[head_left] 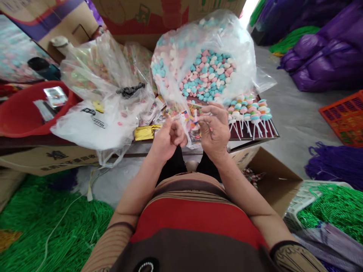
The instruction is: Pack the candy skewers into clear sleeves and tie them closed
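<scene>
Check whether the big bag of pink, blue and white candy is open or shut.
The bag is open: candy shows bare and sharp through its wide mouth.

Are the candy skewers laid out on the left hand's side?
No, the candy skewers lie to the right, beside the right hand.

Pink, blue and white candies (208, 73) colour the upper centre; lollipops (249, 109) right of centre repeat these above white sticks (259, 129). Far left, the basin (22, 121) is red; far right, the crate (344, 117) is orange. Bottom centre, the apron (195, 217) runs red to dark brown.
</scene>
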### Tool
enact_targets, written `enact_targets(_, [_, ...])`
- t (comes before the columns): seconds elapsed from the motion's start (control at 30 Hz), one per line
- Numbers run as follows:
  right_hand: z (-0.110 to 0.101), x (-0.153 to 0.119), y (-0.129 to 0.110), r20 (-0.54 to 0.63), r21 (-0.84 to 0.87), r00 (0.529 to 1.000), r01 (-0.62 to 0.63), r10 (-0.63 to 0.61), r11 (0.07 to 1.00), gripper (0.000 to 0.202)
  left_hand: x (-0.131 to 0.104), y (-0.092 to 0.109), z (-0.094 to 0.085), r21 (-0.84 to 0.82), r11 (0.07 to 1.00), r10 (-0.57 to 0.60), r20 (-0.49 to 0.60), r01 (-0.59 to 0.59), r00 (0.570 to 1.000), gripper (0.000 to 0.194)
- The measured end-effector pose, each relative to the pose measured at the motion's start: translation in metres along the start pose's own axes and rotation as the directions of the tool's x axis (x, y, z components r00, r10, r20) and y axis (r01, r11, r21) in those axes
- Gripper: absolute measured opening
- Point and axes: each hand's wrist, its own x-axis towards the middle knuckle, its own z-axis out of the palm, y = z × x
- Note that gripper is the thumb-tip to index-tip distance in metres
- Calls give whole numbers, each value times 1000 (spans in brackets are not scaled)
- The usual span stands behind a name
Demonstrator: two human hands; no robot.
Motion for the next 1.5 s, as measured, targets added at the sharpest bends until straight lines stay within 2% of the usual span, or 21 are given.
enact_targets(0.1, [-2,3,-10,51,5,999,-15,14,1000,27,7,-23,-5,89,972,-228,103,219,968,84])
enact_targets(0.13, [-2,2,-15,72,19,997,1,-3,1000,26,10,-27,-6,74,969,-244,106,237,964,86])
enact_targets(0.23, [-2,-11,-25,121,36,990,72,-76,997,20,19,-19,-9,-9,995,-103,6,103,995,87])
enact_targets(0.33, [-3,-25,-16,149,-50,983,117,-108,992,16,17,3,-11,1,996,84,-95,-85,992,84])
enact_targets(0.43, [-4,-26,5,164,-138,985,79,-56,987,15,0,4,-6,27,987,161,-29,-160,987,82])
enact_targets(0.57, [-10,-7,13,100,-180,994,-25,43,983,19,-13,-34,4,117,989,70,141,-87,987,78])
enact_targets(0.67, [-13,1,-2,96,-141,995,-19,33,990,17,-1,-53,1,24,991,-136,177,134,975,88])
enact_targets(0.73, [-14,-2,-13,170,-48,985,24,-15,999,12,10,-50,-7,-84,979,-176,128,187,976,87])
enact_targets(0.83, [-15,-14,-16,277,71,960,30,-49,997,10,16,-33,-15,-125,992,-9,-17,7,1000,69])
enact_targets(0.93, [-21,-25,-6,299,89,948,-137,105,987,11,7,-23,-13,26,982,188,-3,-188,982,44])
enact_targets(1.0, [-29,-30,5,259,163,929,-313,265,936,13,-2,-26,-9,205,914,336,106,-351,936,34])
enact_targets(1.07, [-41,-36,15,254,288,871,-484,422,826,16,-7,-37,-3,371,756,445,311,-539,840,23])
enact_targets(1.13, [-56,-42,23,296,329,800,-599,522,730,20,-8,-51,3,437,578,443,542,-689,714,17])
enact_targets(1.2, [-76,-50,29,338,207,758,-638,558,741,22,-6,-66,7,423,471,376,698,-774,610,18])
enact_targets(1.23, [-87,-55,32,345,111,756,-621,556,776,24,-4,-71,8,422,446,340,736,-789,586,21])
enact_targets(1.27, [-99,-61,35,350,9,760,-587,547,809,25,-1,-73,7,437,433,312,748,-788,586,26])
enact_targets(1.3, [-113,-67,40,353,-81,768,-544,534,835,27,3,-74,4,469,426,297,735,-774,609,32])
enact_targets(1.37, [-144,-82,54,339,-226,776,-482,532,847,29,15,-68,-8,600,397,310,625,-695,717,42])
enact_targets(1.43, [-177,-99,75,320,-339,794,-414,517,845,29,34,-56,-27,787,319,378,405,-528,832,40])
enact_targets(1.47, [-194,-107,87,338,-384,804,-358,490,851,27,45,-50,-37,878,260,427,268,-401,864,37])
enact_targets(1.5, [-210,-115,99,367,-414,821,-277,437,867,25,57,-45,-47,939,197,465,164,-282,870,31])
